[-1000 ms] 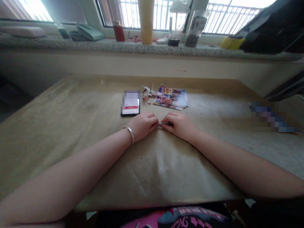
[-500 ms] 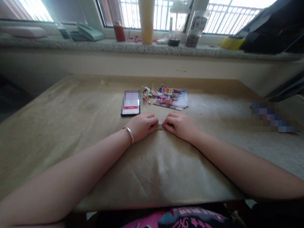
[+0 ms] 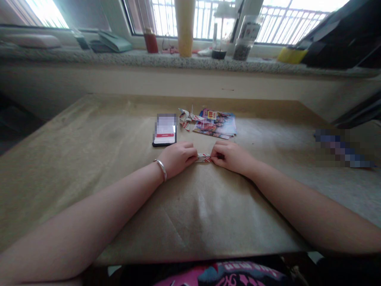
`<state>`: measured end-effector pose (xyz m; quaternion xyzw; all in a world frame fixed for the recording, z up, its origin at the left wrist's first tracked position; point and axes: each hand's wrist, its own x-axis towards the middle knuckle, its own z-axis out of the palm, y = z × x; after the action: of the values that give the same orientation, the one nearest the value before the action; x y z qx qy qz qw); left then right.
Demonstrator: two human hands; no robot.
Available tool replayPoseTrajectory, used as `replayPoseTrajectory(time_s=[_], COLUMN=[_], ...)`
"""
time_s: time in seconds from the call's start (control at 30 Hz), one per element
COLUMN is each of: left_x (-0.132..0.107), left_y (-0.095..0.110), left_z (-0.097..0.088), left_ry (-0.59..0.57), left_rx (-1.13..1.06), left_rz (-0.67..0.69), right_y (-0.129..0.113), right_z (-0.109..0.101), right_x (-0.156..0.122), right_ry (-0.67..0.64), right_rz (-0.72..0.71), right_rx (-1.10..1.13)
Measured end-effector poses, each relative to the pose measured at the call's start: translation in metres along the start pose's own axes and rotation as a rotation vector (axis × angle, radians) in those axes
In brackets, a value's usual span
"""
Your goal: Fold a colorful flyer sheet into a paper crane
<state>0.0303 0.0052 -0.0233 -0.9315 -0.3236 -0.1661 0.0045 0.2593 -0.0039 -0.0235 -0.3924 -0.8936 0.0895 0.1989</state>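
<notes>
A narrow folded paper strip (image 3: 204, 158), white with red print, lies low over the table between my hands. Its left end is pinched by my left hand (image 3: 181, 155), which has a silver bangle at the wrist. The fingers of my right hand (image 3: 230, 155) are closed on the strip's right end. Just beyond my left hand lies a phone (image 3: 165, 133) with a lit, partly blurred screen. Past the strip are a folded paper piece (image 3: 187, 118) with pointed ends and a small stack of printed colour sheets (image 3: 218, 123).
A tan cloth covers the table (image 3: 89, 159). At the right edge lies a blurred blue object (image 3: 342, 149). Along the stone windowsill (image 3: 149, 59) stand a red jar (image 3: 151, 41), a tall yellow cylinder (image 3: 185, 31), clear containers and a yellow item (image 3: 291, 55).
My right hand has shifted slightly to the right along the strip, so more of its red print shows between my hands. My left hand stays nearly in place.
</notes>
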Motion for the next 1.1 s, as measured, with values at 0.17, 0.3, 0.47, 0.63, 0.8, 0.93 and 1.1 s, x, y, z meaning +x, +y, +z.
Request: replayPoseTrajectory(time_s=[0.17,0.3,0.47,0.63,0.8,0.93,1.1], left_x=[-0.0004,-0.001,-0.0026,-0.0036,-0.0038,-0.0036,-0.006], left_y=[0.0009,0.0015,0.0002,-0.002,-0.0026,-0.0029,-0.0028], left_z=[-0.0018,-0.0024,-0.0038,-0.0044,-0.0042,-0.0044,-0.0072], left_ry=[-0.003,-0.007,-0.004,-0.005,-0.006,-0.016,0.006], left_rx=[0.022,0.031,0.033,0.036,0.038,0.031,0.01], left_rz=[0.006,0.006,0.001,-0.003,0.018,0.007,0.014], right_y=[0.0013,0.0019,0.0024,0.0003,-0.0007,0.003,0.0053], right_z=[-0.0052,-0.0067,-0.007,-0.0061,-0.0035,-0.0016,-0.0035], right_x=[-0.0025,-0.0034,-0.0057,-0.0073,-0.0052,-0.0043,-0.0041], right_ry=[-0.028,-0.039,-0.015,0.0,0.019,0.027,0.028], right_rz=[-0.043,-0.089,-0.09,-0.08,-0.048,-0.005,0.007], right_rx=[-0.107,-0.196,-0.243,-0.302,-0.217,-0.117,-0.11])
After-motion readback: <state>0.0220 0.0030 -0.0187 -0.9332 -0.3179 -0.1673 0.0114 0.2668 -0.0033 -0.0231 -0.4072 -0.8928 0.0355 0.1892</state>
